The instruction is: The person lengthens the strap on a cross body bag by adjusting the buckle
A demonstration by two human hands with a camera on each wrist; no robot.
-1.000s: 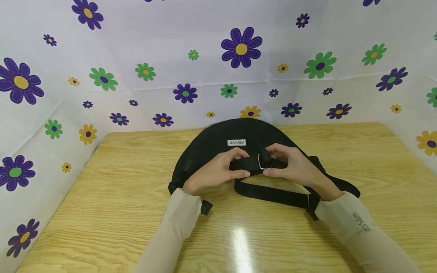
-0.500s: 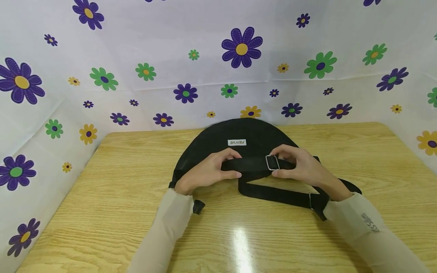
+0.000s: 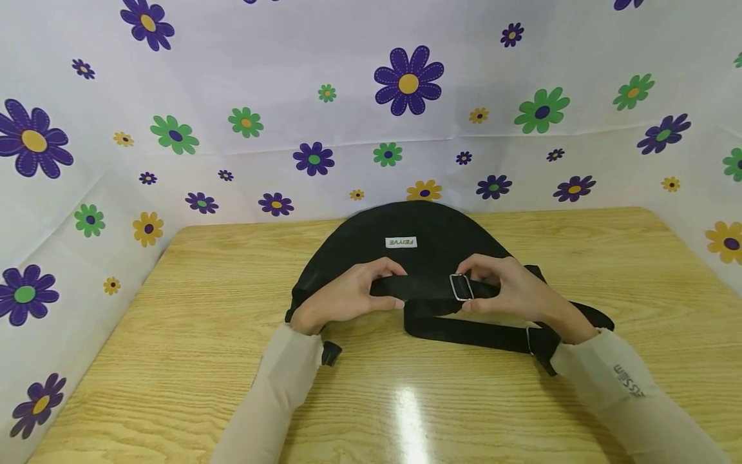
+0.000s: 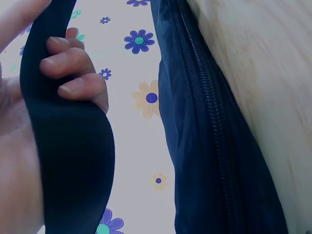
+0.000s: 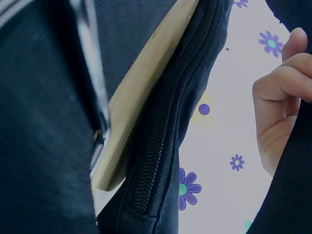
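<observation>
A black half-round bag [image 3: 359,240] with a small white label [image 3: 401,242] lies on the table. In front of it a black webbing strap [image 3: 426,288] is stretched between the two hands. The left hand [image 3: 348,293] pinches the strap between thumb and fingers; in the left wrist view its fingertips [image 4: 73,90] curl over the strap's edge. At the other end the right hand [image 3: 513,287] grips the strap just beside a square metal slide buckle [image 3: 462,287], through which the strap passes. The right wrist view shows the curled right hand [image 5: 280,105] partly hidden by black webbing.
A lower length of strap [image 3: 469,334] runs to a second metal buckle [image 3: 530,340] near the right sleeve. By the left sleeve a black strap end [image 3: 331,353] sticks out. The wooden table [image 3: 191,335] meets a flowered cloth [image 3: 261,77] behind. A zipper [image 4: 212,112] runs along the bag.
The hands have moved slightly apart, and the strap between them is straighter. Webbing that bulged up at the slide buckle now lies flat. Since half a second ago, both hands have dipped slightly.
</observation>
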